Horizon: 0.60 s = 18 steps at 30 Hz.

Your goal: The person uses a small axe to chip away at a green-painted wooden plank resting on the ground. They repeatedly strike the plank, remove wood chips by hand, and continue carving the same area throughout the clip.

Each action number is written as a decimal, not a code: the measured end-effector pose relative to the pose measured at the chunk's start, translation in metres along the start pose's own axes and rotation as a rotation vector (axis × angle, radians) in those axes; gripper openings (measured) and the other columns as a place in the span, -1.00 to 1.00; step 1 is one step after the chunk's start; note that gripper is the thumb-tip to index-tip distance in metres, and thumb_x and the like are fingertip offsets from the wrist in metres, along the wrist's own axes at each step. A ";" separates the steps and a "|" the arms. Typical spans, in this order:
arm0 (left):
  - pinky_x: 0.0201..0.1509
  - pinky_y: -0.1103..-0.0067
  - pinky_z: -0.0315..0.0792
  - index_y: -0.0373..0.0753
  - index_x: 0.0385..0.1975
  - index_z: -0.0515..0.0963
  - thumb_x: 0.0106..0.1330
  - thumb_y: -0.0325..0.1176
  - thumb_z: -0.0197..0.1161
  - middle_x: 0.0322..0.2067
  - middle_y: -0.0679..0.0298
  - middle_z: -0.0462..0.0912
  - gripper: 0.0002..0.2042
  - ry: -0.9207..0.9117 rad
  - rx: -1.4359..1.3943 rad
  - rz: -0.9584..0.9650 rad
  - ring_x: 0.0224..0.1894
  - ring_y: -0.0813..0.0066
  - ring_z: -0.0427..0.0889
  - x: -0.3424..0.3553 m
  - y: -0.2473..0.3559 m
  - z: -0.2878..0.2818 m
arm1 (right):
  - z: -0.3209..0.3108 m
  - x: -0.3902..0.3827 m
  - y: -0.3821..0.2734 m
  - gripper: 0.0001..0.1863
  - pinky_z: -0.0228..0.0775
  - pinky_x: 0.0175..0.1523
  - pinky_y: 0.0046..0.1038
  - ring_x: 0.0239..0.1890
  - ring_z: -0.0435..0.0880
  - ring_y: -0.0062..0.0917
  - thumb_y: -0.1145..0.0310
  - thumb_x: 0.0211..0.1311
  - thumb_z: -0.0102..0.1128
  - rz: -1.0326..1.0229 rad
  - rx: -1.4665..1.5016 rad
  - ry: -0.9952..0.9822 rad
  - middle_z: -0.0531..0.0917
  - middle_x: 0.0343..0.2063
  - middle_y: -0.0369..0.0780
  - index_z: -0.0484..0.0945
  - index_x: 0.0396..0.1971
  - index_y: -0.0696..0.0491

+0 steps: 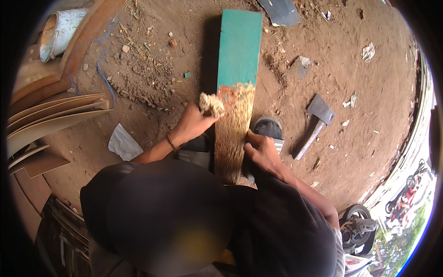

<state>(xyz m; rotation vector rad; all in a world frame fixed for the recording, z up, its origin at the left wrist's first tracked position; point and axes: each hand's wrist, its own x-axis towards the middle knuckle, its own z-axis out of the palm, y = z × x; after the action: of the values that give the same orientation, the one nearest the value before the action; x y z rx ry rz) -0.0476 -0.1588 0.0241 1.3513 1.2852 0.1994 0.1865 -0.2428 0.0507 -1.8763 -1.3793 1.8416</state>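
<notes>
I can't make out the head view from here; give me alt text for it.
A left hand holds a pale, frayed clump beside a wooden beam, green at its far end and rough and bare nearer the person. The right hand is at the beam's right edge; an axe lies farther right on dirt ground.

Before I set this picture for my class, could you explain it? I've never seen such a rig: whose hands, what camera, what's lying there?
There is no machine here, just a person's two bare hands. The single picture comes from a wide fisheye camera worn on the head, looking down, so straight edges bend. The left hand holds a pale, shaggy clump. The right hand is at the right edge of a board, green at its far end, rough and bare nearer the person. On the dirt ground lie an axe, right, and a pale scrap, left.
</notes>
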 end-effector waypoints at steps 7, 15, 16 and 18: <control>-0.07 0.50 0.49 -0.29 -0.17 0.61 0.16 -0.41 0.34 -0.24 0.21 0.71 -0.76 0.033 -0.103 -0.013 -0.24 0.41 0.69 0.002 -0.007 -0.001 | -0.074 -0.013 -0.058 -0.75 0.51 -0.18 -0.26 -0.29 0.69 -0.21 0.28 0.27 0.10 -0.074 -0.226 -0.540 0.68 -0.40 -0.02 0.63 -0.31 0.17; -0.47 0.56 0.34 -0.29 -0.25 0.59 0.29 -0.21 0.32 -0.54 0.39 0.55 -0.75 0.308 0.183 0.277 -0.58 0.64 0.40 0.042 0.010 -0.068 | -0.091 -0.121 -0.191 -0.71 0.55 -0.29 -0.30 -0.44 0.67 -0.26 0.32 0.37 -0.01 -1.030 0.218 -1.110 0.61 -0.50 0.00 0.47 -0.42 0.27; -0.40 0.51 0.39 -0.32 -0.28 0.57 0.27 -0.16 0.33 -0.52 0.38 0.52 -0.70 0.298 0.222 0.244 -0.55 0.59 0.40 0.043 0.016 -0.081 | -0.089 -0.128 -0.190 -0.70 0.54 -0.29 -0.31 -0.44 0.66 -0.27 0.31 0.37 -0.01 -1.008 0.243 -1.181 0.61 -0.51 -0.01 0.47 -0.42 0.27; -0.45 0.53 0.36 -0.31 -0.31 0.55 0.26 -0.15 0.35 -0.55 0.40 0.51 -0.70 0.306 0.237 0.244 -0.58 0.61 0.36 0.045 0.027 -0.104 | -0.084 -0.137 -0.184 -0.69 0.53 -0.30 -0.33 -0.46 0.65 -0.28 0.29 0.38 -0.02 -0.928 0.254 -1.287 0.60 -0.52 -0.02 0.46 -0.41 0.26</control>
<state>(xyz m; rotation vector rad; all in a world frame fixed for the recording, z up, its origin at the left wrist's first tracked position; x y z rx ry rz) -0.0946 -0.0550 0.0504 1.7315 1.4267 0.4475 0.1974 -0.1961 0.2898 0.3550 -1.6420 2.3609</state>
